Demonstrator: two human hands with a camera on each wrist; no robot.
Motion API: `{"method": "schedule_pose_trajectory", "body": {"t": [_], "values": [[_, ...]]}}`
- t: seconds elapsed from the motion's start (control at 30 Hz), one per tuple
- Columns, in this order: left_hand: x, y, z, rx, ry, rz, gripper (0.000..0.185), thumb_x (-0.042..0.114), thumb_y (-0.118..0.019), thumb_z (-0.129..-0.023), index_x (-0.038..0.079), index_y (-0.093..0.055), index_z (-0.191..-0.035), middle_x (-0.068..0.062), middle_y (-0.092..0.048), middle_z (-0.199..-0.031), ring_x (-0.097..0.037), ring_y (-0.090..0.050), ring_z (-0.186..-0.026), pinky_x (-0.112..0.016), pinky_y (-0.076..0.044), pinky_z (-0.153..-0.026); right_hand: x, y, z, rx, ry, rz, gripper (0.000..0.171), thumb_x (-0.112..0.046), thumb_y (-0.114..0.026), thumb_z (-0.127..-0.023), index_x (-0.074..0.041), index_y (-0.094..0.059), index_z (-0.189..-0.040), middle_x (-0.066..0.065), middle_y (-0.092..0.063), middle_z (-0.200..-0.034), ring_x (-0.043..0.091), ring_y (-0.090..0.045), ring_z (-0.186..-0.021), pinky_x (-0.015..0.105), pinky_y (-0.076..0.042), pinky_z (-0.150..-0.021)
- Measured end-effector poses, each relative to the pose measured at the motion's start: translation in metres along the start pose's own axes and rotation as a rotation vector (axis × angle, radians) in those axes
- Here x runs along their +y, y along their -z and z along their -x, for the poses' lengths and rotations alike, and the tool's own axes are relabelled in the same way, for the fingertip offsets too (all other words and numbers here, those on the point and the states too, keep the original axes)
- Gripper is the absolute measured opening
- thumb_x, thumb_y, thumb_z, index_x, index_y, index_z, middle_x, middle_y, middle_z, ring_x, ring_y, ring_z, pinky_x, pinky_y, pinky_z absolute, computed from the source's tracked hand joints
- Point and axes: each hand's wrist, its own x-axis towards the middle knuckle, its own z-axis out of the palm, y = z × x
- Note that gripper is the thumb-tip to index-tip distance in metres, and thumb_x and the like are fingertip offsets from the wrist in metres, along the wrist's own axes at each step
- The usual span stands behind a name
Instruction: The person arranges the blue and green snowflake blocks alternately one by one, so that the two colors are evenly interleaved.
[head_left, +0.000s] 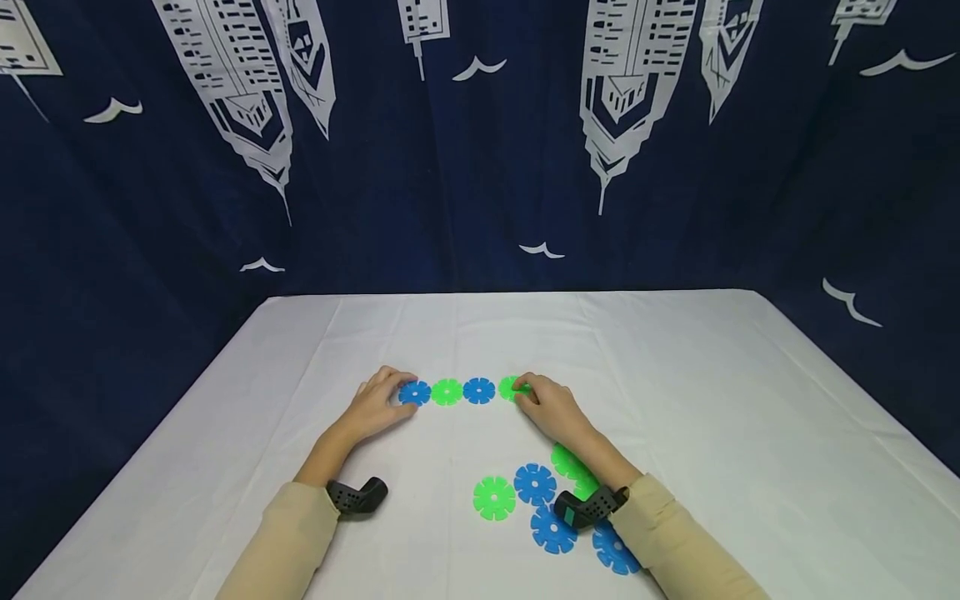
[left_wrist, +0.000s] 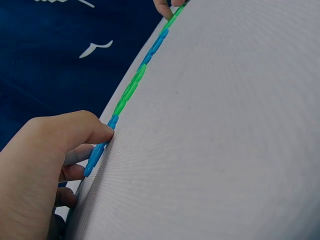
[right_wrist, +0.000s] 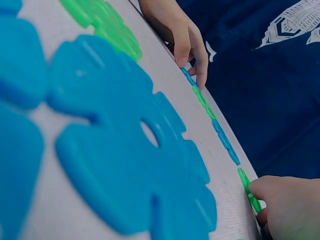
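Blue-green alternating flat disc row (head_left: 462, 391)

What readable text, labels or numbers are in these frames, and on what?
None: no words, brand marks or numbers can be read in any view.
backdrop cloth: white skyscraper and bird prints only, no lettering.
snowflake discs: plain blue and green, no marking.
wrist camera mounts: black, no label visible.
white tablecloth: unprinted.
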Motion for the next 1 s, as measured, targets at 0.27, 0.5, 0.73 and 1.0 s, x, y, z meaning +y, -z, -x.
{"method": "schedule_pose_trajectory", "body": {"t": [0.27,0.5,0.73,1.0], "values": [[0.0030,-0.0010,-0.0018,-0.004,0.021,0.002,0.048,0.028,-0.062,-0.077,0.009,-0.055,-0.121,-0.009,-0.050,-0.115,-0.025,-0.047,-0.110,-0.040,-0.032,-0.087,-0.0003,0.0018,0.0011,0.010,0.021,0.051,0.021,-0.020,-0.055,-0.088,-0.011,-0.062,-0.105,-0.001,-0.039,-0.062,0.012,-0.035,-0.056,0.028,-0.028,-0.061],[0.0039,-0.0017,-0.0026,-0.009,0.018,0.003,0.048,0.029,-0.062,-0.078,0.010,-0.055,-0.121,-0.008,-0.050,-0.115,-0.025,-0.046,-0.108,-0.039,-0.032,-0.086,0.0004,0.0035,0.0016,0.002,0.024,0.057,0.022,-0.021,-0.055,-0.089,-0.012,-0.062,-0.107,-0.001,-0.039,-0.063,0.012,-0.035,-0.057,0.029,-0.027,-0.065],[0.0042,0.0004,-0.0022,-0.013,0.024,0.003,0.048,0.029,-0.062,-0.078,0.010,-0.054,-0.122,-0.008,-0.049,-0.116,-0.025,-0.045,-0.110,-0.040,-0.032,-0.087,0.0007,0.0030,0.0001,-0.001,0.045,0.068,0.023,-0.022,-0.055,-0.088,-0.013,-0.062,-0.108,-0.002,-0.040,-0.064,0.011,-0.036,-0.058,0.031,-0.026,-0.067],[-0.0021,0.0007,-0.0006,-0.003,0.006,-0.010,0.048,0.029,-0.062,-0.078,0.010,-0.055,-0.121,-0.009,-0.049,-0.117,-0.026,-0.046,-0.111,-0.042,-0.032,-0.088,-0.0027,0.0030,0.0008,-0.023,0.047,0.051,0.024,-0.022,-0.057,-0.088,-0.014,-0.062,-0.110,-0.001,-0.040,-0.064,0.012,-0.036,-0.057,0.028,-0.028,-0.061]]}}
